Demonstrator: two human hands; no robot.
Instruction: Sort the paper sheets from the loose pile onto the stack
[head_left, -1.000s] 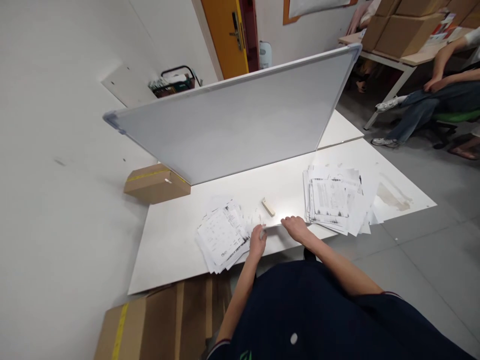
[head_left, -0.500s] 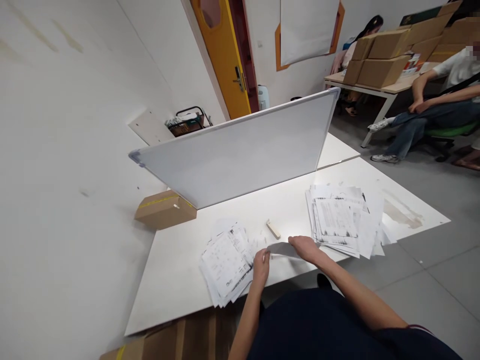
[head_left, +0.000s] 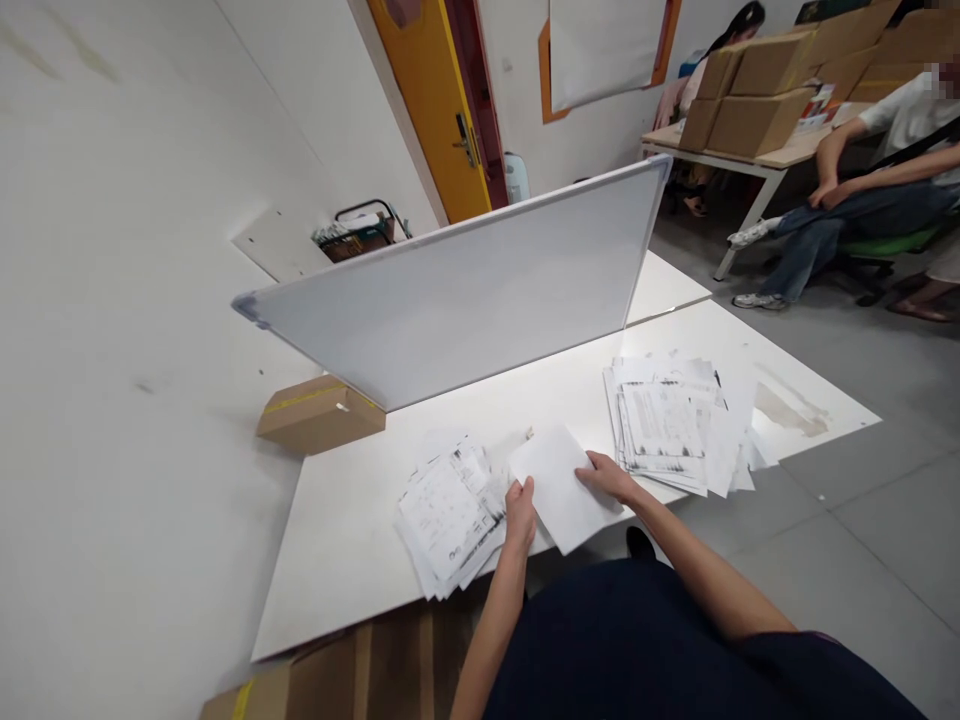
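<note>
A plain white sheet of paper (head_left: 562, 490) is held above the table's front edge, its blank face up. My left hand (head_left: 520, 512) pinches its left edge, thumb on top. My right hand (head_left: 609, 478) grips it from the right side, closed on that edge. To the left lies a fanned stack of printed papers (head_left: 450, 515), close to my left hand. On the right, beyond my right hand, rests a second loose stack of printed papers (head_left: 667, 425). The sheet covers most of a small wooden block (head_left: 529, 433); only its tip shows.
A whiteboard (head_left: 465, 290) stands upright across the white table (head_left: 337, 540). At its left end sits a cardboard box (head_left: 322, 415); more cardboard (head_left: 322, 680) is below the front edge. A seated person (head_left: 847, 190) is at the right, near a desk with boxes (head_left: 757, 125).
The sheet was seen nearly edge-on between my hands; now it is tilted so its broad white face shows and hides most of the wooden block. The view has shifted slightly.
</note>
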